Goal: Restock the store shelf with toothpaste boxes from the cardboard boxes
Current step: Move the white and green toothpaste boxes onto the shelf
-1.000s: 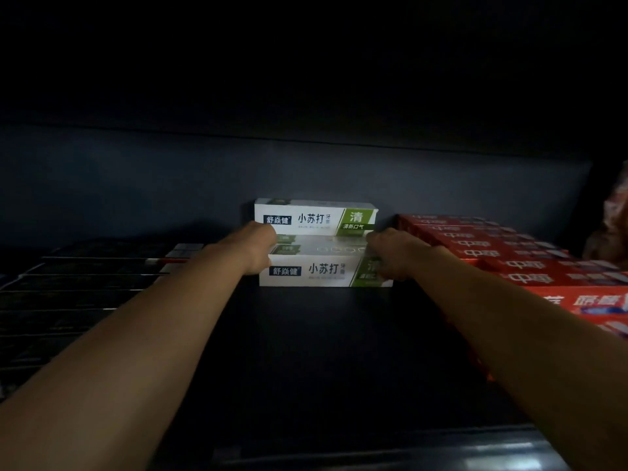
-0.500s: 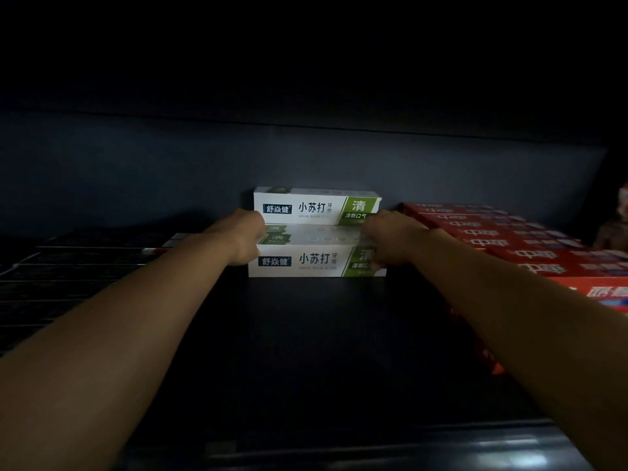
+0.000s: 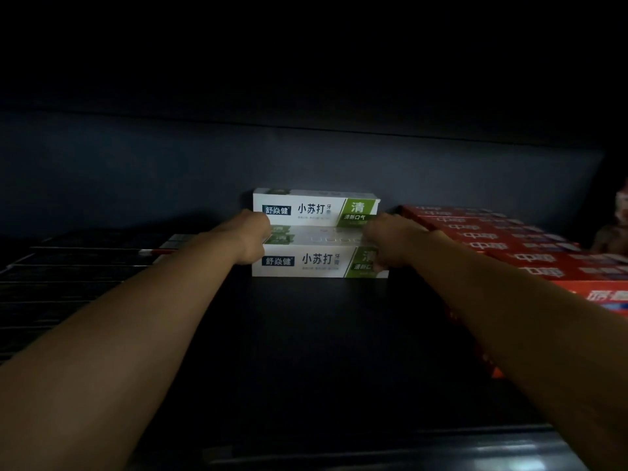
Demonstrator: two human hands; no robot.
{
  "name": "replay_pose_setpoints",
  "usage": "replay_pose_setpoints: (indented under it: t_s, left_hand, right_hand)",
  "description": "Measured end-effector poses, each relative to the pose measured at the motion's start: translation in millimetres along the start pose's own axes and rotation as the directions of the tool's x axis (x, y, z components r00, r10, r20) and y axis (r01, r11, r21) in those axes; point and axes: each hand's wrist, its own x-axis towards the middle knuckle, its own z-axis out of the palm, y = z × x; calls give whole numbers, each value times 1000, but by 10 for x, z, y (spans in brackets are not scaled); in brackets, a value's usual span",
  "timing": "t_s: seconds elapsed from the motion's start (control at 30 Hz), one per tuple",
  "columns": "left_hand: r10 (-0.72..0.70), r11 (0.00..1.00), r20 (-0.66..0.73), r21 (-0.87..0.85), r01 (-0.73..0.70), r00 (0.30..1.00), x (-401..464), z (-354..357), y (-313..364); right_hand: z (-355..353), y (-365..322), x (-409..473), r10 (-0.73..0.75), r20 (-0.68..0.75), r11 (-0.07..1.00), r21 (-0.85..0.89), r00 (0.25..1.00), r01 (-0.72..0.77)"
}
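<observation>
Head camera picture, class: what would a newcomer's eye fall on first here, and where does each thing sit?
First, two white-and-green toothpaste boxes at the centre back of the dark shelf: the front box with the rear box showing above and behind it. The left hand and right hand grip the front box's two ends. Next, the red toothpaste boxes packed in rows at the right.

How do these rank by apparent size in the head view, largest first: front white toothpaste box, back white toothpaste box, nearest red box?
1. front white toothpaste box: its face looks slightly wider.
2. back white toothpaste box: farther away, so likely the same real size.
Unranked: nearest red box, cut by the frame edge.
</observation>
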Motion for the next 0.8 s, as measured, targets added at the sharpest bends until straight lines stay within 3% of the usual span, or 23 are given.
replay_pose_setpoints:
  t_s: [0.37,0.67,0.8]
  left_hand:
    - [5,1000,6,-12,-5,1000,-514,-256,303]
    - [18,999,-40,40,-17,999,-1509,-482,600]
    - [79,997,-42,29,-78,996,-1932,-551,714]
  right_hand:
    - [-165,-79,-337,-149,-127,989,-1,981,150]
    - [-227,-294,-968,-348,-250,933,6,904,361]
    - [-272,-361,-1521,-365,-310,915,55,878,400]
